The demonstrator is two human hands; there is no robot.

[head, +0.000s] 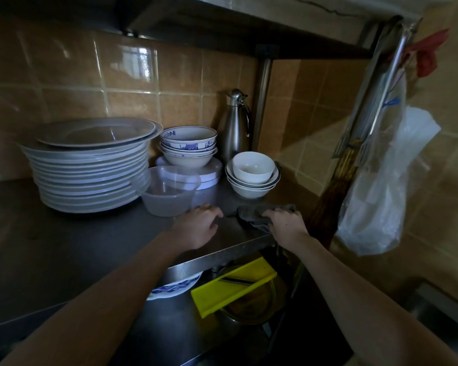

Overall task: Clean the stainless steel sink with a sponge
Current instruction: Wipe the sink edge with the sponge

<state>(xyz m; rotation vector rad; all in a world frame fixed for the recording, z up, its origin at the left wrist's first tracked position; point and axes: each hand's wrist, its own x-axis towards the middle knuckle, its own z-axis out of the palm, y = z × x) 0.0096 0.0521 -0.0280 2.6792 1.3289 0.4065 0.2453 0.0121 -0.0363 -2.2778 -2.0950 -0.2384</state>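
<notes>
A dark grey cloth (251, 213) lies crumpled near the right corner of a stainless steel counter (77, 241). My right hand (286, 224) rests on the cloth's right part with the fingers curled over it. My left hand (200, 223) lies flat on the counter just left of the cloth, fingers spread, holding nothing. No sponge shows. A corner of what may be a steel sink (439, 307) appears at the lower right edge.
On the counter stand a tall stack of white plates (90, 165), a clear plastic tub (169, 191), two stacks of bowls (188, 146) (253, 174) and a steel flask (236, 125). A yellow board (233, 289) lies on the shelf below. Plastic bags (381, 186) hang at the right.
</notes>
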